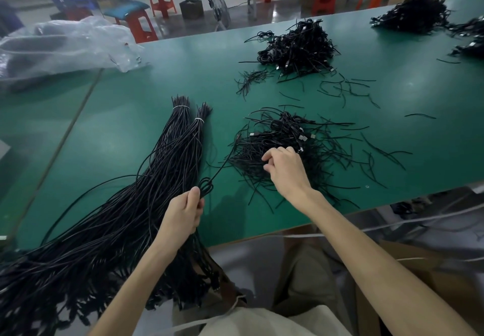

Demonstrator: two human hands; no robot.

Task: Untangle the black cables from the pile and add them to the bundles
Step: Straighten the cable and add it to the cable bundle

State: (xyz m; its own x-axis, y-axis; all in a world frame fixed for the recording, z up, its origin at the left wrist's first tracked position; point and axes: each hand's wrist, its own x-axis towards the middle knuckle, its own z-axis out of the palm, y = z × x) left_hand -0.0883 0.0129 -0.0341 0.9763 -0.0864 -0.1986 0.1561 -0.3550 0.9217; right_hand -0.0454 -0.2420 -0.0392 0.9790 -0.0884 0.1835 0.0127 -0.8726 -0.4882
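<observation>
On the green table [146, 81] a tangled pile of black cables [282, 139] lies in front of me. My right hand [286, 169] reaches into its near side with curled fingers picking at the strands. My left hand [184, 214] grips a small coiled loop of one black cable [207, 184] whose free length runs up into the pile. To the left lie long bundles of black cables [180, 139], tied near their far ends with white ties and spilling off the near table edge.
A second tangled heap [298, 47] sits farther back, a third heap [413, 15] at the far right. Loose short black ties [345, 88] are scattered between them. A clear plastic bag [65, 45] lies at the far left. Red stools stand beyond the table.
</observation>
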